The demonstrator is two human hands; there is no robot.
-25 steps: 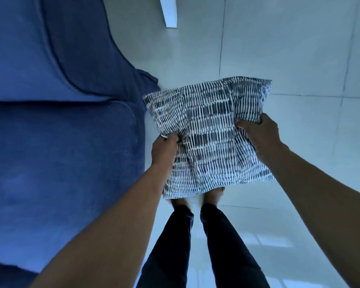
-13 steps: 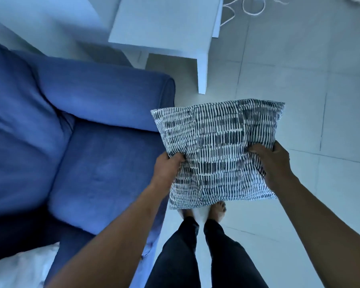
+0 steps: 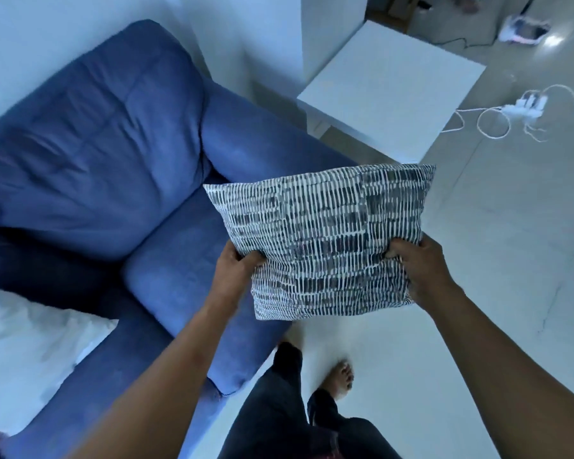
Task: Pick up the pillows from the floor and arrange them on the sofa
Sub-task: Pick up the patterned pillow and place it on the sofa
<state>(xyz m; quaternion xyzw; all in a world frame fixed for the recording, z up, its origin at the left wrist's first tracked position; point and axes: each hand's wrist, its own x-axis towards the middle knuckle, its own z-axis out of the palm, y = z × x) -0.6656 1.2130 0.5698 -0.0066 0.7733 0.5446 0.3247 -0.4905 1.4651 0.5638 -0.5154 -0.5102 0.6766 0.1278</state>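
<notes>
The person holds a black-and-white patterned pillow (image 3: 325, 240) in the air with both hands, and it hangs partly over the front corner of the blue sofa (image 3: 113, 154) and partly over the pale tiled floor (image 3: 497, 246). The left hand (image 3: 232, 276) pinches the pillow's lower left edge, fingers curled tight into the fabric; the right hand (image 3: 418, 266) clamps the lower right edge the same way, thumb on the near face and fingers wrapped behind.

Compared with half a second ago, the view has lifted and swung toward the sofa. The back cushion (image 3: 93, 140) and the armrest (image 3: 252, 140) now fill much more of the picture, and the pillow sits closer to the seat cushion (image 3: 179, 266), its left corner overlapping it. A white pillow (image 3: 30, 352) on the seat at the lower left shows far more than before. The white side table (image 3: 391, 91) has shifted to the upper right, and the white power strip (image 3: 524, 107) with its looped cable now lies in full view on the floor beyond it. The person's feet have parted: one bare foot (image 3: 340, 379) steps forward on the tiles, where earlier both stood together.
</notes>
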